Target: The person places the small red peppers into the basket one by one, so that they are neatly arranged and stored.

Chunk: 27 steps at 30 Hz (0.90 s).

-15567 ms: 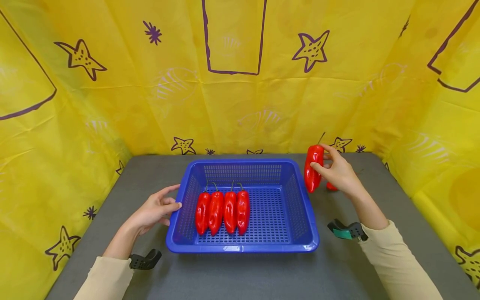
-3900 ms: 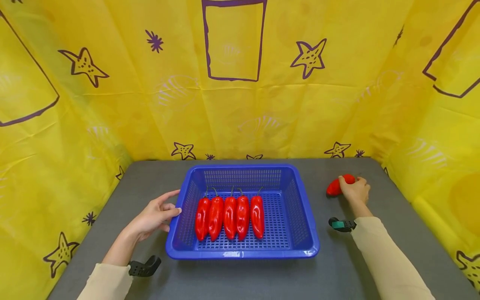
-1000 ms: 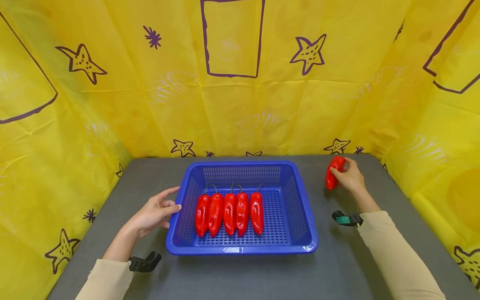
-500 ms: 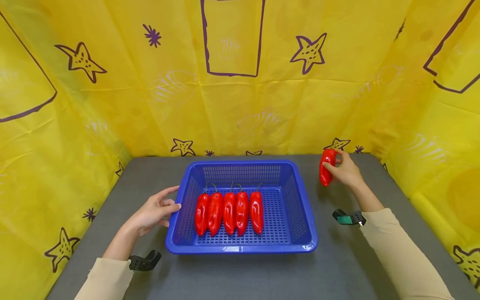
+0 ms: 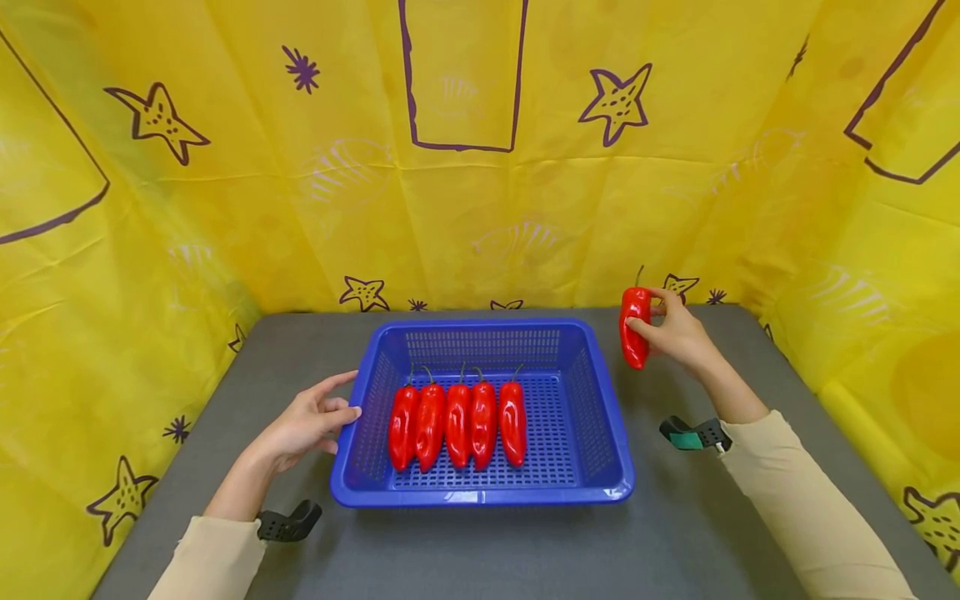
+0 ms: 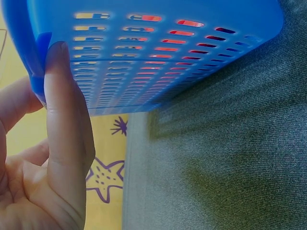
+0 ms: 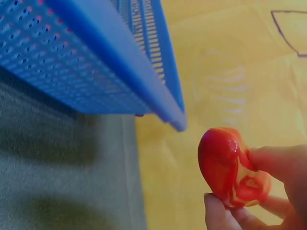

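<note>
A long red pepper [image 5: 635, 328] with a thin stem hangs nearly upright in the air to the right of the blue basket [image 5: 483, 498]. My right hand [image 5: 677, 332] pinches it between thumb and fingers; in the right wrist view the pepper [image 7: 225, 167] shows end-on, beyond the basket's rim. Several more red peppers [image 5: 458, 427] lie side by side on the basket floor, stems toward the back. On the left, my left hand [image 5: 307, 423] grips the basket's rim, and the left wrist view has the thumb [image 6: 62, 110] against that rim.
The basket stands on a dark grey tabletop [image 5: 480, 554]. Yellow patterned cloth [image 5: 465, 200] walls in the back and both sides. Inside the basket, bare floor [image 5: 551, 433] lies to the right of the row of peppers.
Since the earlier frames, a fifth pepper came to lie in the row. My right hand then lifted another from the tabletop and moved it left toward the basket. My left hand stayed put.
</note>
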{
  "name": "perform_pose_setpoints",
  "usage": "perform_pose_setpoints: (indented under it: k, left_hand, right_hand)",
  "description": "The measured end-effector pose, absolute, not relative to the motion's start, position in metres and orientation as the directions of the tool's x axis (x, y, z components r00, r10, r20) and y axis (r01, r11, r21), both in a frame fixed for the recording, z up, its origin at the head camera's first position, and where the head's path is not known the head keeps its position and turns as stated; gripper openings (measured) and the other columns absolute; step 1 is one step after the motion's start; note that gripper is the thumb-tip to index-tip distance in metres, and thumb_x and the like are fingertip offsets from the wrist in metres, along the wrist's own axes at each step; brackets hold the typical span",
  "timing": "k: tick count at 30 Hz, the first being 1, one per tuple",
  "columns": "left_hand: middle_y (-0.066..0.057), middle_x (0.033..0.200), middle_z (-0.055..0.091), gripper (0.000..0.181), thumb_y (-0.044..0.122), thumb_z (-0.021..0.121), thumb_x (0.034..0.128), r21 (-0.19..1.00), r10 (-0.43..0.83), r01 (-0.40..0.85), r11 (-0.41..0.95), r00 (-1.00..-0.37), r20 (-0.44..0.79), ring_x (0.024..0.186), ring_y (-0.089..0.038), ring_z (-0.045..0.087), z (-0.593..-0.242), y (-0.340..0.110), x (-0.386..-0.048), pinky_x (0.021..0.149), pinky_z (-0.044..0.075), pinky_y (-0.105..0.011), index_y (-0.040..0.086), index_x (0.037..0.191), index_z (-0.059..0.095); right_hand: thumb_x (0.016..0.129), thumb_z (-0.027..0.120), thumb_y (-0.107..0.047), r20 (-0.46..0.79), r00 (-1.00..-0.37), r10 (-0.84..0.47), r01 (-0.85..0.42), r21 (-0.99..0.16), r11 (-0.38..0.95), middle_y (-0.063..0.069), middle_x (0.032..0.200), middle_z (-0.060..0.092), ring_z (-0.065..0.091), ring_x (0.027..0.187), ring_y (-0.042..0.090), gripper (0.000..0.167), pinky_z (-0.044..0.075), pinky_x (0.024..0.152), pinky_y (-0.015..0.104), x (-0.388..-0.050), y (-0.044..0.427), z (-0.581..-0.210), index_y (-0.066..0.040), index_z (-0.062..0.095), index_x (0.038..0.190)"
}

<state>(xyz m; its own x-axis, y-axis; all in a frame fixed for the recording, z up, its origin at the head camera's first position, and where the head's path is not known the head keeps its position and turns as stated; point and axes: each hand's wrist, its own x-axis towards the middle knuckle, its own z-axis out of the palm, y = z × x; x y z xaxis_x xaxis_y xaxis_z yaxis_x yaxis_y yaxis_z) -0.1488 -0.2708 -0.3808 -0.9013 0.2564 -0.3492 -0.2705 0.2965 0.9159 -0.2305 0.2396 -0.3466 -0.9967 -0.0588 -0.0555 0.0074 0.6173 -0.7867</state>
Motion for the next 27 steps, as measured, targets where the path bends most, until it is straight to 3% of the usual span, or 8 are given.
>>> perform_pose_setpoints:
  k: [10, 27]
  left_hand:
    - [-0.013, 0.09, 0.061, 0.074, 0.017, 0.062, 0.0881, 0.913, 0.249, -0.266, 0.308, -0.904, -0.348, 0.073, -0.025, 0.065, -0.38, -0.271, -0.148, 0.063, 0.057, -0.042, 0.014, 0.147, 0.017]
    - [-0.014, 0.091, 0.061, 0.074, 0.018, 0.062, 0.0883, 0.907, 0.243, -0.27, 0.324, -0.902, -0.356, 0.075, -0.025, 0.065, -0.377, -0.27, -0.147, 0.063, 0.057, -0.041, 0.014, 0.147, 0.016]
  right_hand:
    - [0.089, 0.06, -0.028, -0.059, -0.987, -0.148, -0.037, -0.815, 0.578, 0.031, 0.131, 0.037, 0.058, 0.098, 0.044, 0.076, 0.057, 0.069, 0.041, -0.225, 0.221, -0.332, -0.005, 0.014, 0.144]
    - [0.088, 0.062, -0.022, -0.07, -0.962, -0.263, -0.119, -0.761, 0.638, 0.028, 0.127, 0.044, 0.061, 0.091, 0.035, 0.072, 0.057, 0.065, 0.038, -0.221, 0.186, -0.324, -0.005, 0.019, 0.143]
